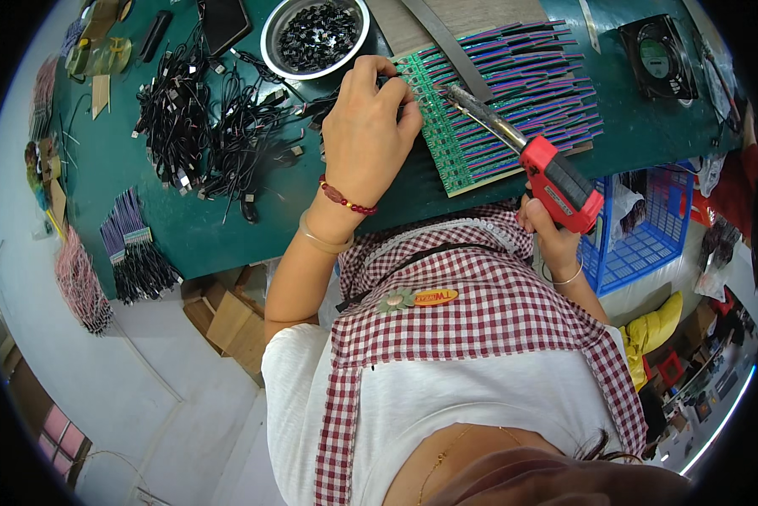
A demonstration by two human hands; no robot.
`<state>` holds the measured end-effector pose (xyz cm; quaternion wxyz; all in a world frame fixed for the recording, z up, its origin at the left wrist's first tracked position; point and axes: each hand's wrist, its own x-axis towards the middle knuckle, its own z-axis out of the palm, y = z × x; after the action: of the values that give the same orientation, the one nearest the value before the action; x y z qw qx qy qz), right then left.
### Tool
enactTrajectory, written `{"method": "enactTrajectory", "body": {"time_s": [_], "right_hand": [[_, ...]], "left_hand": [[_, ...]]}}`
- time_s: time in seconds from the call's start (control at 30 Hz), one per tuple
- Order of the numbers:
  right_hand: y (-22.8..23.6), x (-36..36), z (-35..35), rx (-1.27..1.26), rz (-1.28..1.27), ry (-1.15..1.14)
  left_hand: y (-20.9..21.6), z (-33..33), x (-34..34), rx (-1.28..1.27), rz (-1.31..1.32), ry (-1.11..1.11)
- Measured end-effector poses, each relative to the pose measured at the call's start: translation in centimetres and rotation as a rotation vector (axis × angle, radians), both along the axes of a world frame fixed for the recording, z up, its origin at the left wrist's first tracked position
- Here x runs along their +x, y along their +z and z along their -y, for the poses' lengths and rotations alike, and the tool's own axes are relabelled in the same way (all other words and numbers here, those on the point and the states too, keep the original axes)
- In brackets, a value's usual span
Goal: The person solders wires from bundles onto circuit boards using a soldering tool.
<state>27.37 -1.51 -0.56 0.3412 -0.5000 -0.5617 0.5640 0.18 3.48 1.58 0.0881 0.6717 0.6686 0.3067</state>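
Note:
My right hand (553, 240) is wrapped round the grip of a red and black soldering gun (562, 184). Its metal barrel slants up and left, and the tip is over a panel of small green circuit boards (436, 126). Rows of multicoloured ribbon wires (522, 93) run rightward from that panel. At the panel's left edge my left hand (369, 126) is closed in a pinch, on what looks like the end of a black cable (316, 108); the fingers partly hide it. Across the wires and the panel's backing lies a flat metal strip (451, 51).
Left of my left hand lies a heap of black USB cables (177, 118). Behind it stands a metal bowl (269, 42) of small black parts. A small fan (659, 59) sits at the far right. Wire bundles (139, 253) hang over the left edge; a blue crate (645, 236) stands below, right.

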Motion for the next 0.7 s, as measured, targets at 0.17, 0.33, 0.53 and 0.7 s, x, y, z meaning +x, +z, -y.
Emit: {"method": "enactTrajectory", "body": {"time_s": [0.17,0.33,0.53,0.7], "right_hand": [[-0.1,0.1,0.0,0.057,0.065,0.042],[-0.1,-0.1,-0.1,0.066,0.046,0.069],[0.2,0.2,-0.1,0.103,0.078,0.094],[0.2,0.4,-0.2,0.102,0.061,0.1]], "left_hand": [[0.2,-0.1,0.0,-0.034,0.008,-0.005],[0.5,-0.4,0.0,-0.014,-0.055,-0.033],[0.9,-0.8,-0.2,-0.079,-0.086,-0.069],[1.2,-1.0,-0.3,-0.105,-0.11,-0.083]]}}
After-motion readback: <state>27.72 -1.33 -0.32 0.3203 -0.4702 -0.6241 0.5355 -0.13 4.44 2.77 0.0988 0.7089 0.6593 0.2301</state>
